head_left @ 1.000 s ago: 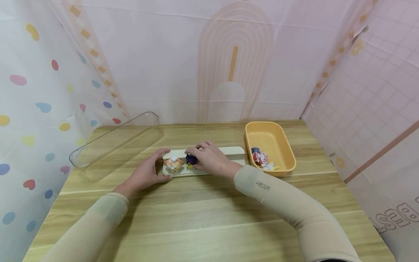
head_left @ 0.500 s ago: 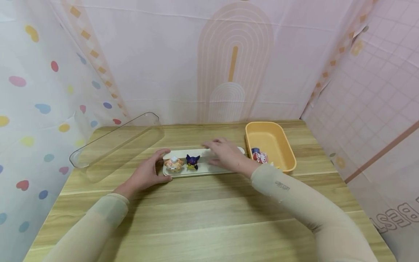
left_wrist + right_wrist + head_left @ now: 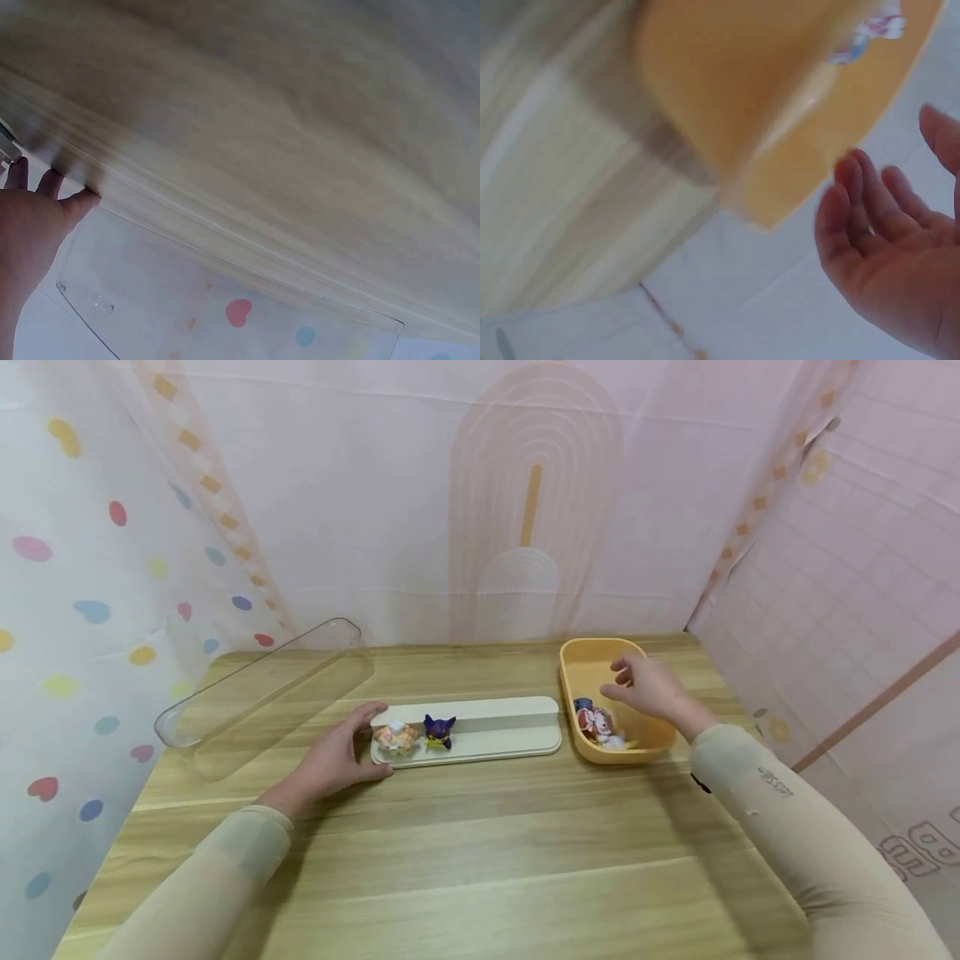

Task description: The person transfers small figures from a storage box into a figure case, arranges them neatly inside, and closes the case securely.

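Note:
A cream two-step display base (image 3: 495,745) lies lengthwise on the table. My left hand (image 3: 343,756) holds its left end, thumb at the front edge and fingers at the back. On the lower step stand an orange-and-white figurine (image 3: 396,737) and, to its right, a dark purple figurine (image 3: 438,732) with some yellow. My right hand (image 3: 647,687) hovers over the yellow bin (image 3: 570,652), fingers loosely bent with nothing between them. Inside the bin lie a red-and-white figurine (image 3: 595,723), something dark blue (image 3: 582,703) and a small white-and-yellow piece (image 3: 615,742).
A long clear plastic cover (image 3: 262,693) rests at the back left of the wooden table (image 3: 465,860). Patterned curtains (image 3: 375,510) close off the back and both sides. The bin stands just right of the base.
My right hand has let go of the purple figurine, leaving it standing on the base, and has moved right to above the yellow bin. The left hand has stayed at the base.

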A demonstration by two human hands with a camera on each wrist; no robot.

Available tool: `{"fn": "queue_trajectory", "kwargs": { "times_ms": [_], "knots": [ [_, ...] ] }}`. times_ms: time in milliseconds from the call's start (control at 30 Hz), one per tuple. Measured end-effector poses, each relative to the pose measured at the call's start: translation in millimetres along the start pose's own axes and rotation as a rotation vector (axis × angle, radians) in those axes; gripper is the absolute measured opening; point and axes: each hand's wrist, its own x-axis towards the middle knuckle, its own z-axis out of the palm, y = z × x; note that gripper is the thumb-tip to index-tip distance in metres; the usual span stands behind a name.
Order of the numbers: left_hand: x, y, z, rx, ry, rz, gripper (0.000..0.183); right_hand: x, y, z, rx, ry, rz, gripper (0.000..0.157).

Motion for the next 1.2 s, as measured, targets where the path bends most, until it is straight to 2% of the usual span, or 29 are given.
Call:
{"fn": "queue_trajectory", "kwargs": {
  "times_ms": [167,300,533,867,1200],
  "knots": [
    [-1.6,-2.7,-2.7,-0.006,0.006,0.001,0.106,-1.6,0.8,6.6,-0.032,-0.163,0.099,0.075],
    [-2.7,-3.8,-1.5,-0.023,0.005,0.001,0.106,1.4,-3.4,15.3,-0.073,-0.22,0.143,0.086],
    [-3.0,-4.0,0.5,-0.02,0.003,0.012,0.104,3.1,-5.6,22.7,-0.102,-0.286,0.16,0.086],
    [-1.4,-0.9,1.3,-0.01,0.008,0.003,0.105,1.5,-5.5,30.5,-0.029,-0.249,0.164,0.083],
    [-0.3,-1.8,2.0,0.001,0.006,0.001,0.105,7.5,1.3,32.0,-0.01,-0.112,0.203,0.085]
  ]
}}
